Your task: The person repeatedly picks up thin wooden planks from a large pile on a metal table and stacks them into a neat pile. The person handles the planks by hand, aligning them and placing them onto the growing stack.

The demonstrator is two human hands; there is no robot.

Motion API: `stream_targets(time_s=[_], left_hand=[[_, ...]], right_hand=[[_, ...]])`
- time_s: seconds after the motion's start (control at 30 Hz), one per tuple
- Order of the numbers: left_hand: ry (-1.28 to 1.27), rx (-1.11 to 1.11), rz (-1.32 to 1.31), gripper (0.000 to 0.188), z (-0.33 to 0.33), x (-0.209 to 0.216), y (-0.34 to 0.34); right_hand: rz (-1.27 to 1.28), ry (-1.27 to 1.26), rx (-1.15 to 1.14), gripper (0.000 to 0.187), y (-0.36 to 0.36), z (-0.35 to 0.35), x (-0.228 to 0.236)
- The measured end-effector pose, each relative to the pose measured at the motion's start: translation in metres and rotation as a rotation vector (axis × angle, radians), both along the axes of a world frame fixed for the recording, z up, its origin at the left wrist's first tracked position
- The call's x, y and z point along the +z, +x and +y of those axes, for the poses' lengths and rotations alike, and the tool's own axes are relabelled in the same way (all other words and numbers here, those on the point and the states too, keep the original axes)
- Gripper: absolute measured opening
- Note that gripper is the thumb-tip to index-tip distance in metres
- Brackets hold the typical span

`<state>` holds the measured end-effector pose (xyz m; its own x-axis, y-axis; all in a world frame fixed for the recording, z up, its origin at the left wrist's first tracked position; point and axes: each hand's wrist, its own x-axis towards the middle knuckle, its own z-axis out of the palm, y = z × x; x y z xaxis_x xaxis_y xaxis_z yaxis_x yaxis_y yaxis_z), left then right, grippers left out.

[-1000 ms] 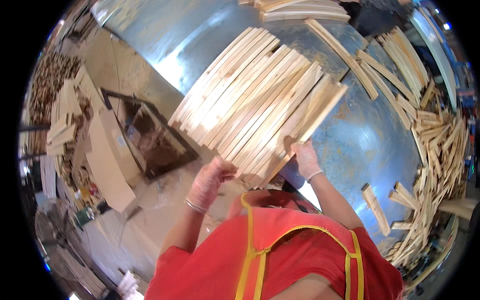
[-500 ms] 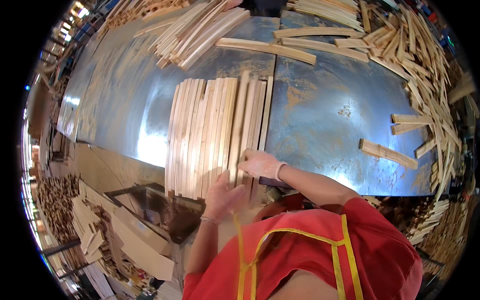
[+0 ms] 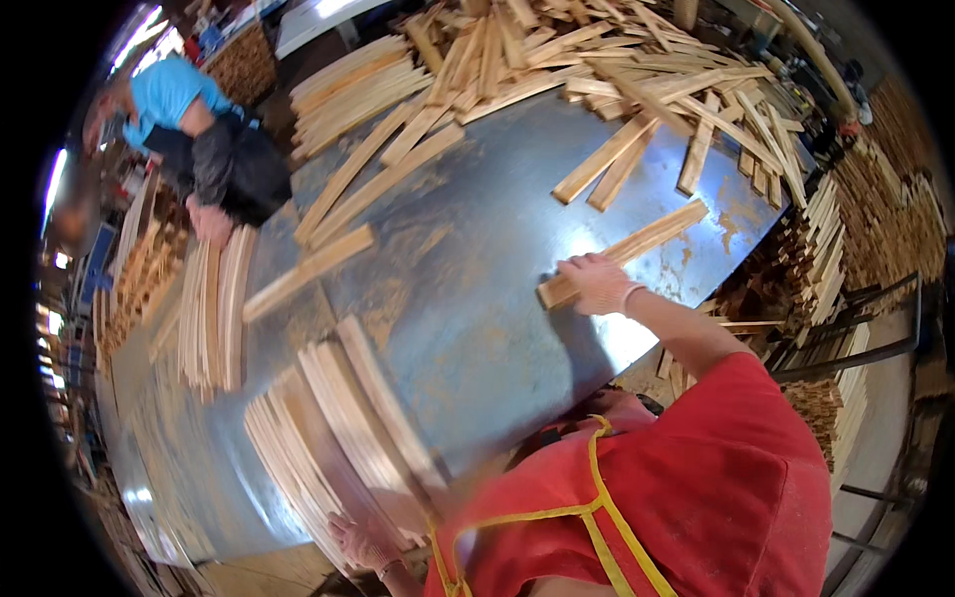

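Observation:
My right hand (image 3: 600, 285), in a pale knit-cuffed glove, grips a wooden slat (image 3: 652, 237) near its left end. The slat lies slantwise along the right part of the metal tabletop. At the lower left, my left hand (image 3: 360, 543), gloved too, rests with its fingers apart against the near part of a row of wooden slats (image 3: 298, 453). These stand packed side by side at the table's front edge. Small gaps split off the right-hand slats of the row, and the outermost slat (image 3: 390, 398) stands slightly apart.
A jumbled heap of slats (image 3: 597, 60) covers the far side of the metal table (image 3: 468, 348). Across at the far left, a co-worker in blue (image 3: 189, 109) has a hand on another slat bundle (image 3: 214, 308). A loose slat (image 3: 308, 272) lies between the rows. Stacked wood (image 3: 885, 224) fills the right.
My view has swung to the right. My right hand has left the row and reached out to grip a loose slat. My left hand stays at the row. The co-worker has come into view.

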<state>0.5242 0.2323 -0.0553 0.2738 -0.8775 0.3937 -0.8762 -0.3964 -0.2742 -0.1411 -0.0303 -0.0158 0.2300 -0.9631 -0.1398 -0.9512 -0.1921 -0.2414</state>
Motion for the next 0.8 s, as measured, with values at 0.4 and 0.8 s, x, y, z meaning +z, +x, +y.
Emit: stream_targets(time_s=[0.4, 0.8], left_hand=[[0.591, -0.748, 0.593, 0.086, -0.208, 0.035, -0.458], [0.578, -0.625, 0.684, 0.05, -0.186, 0.016, -0.457]], right_hand=[[-0.151, -0.141, 0.013, 0.03, -0.125, -0.111, 0.016], [0.308, -0.017, 0.205, 0.064, -0.237, -0.239, -0.049]])
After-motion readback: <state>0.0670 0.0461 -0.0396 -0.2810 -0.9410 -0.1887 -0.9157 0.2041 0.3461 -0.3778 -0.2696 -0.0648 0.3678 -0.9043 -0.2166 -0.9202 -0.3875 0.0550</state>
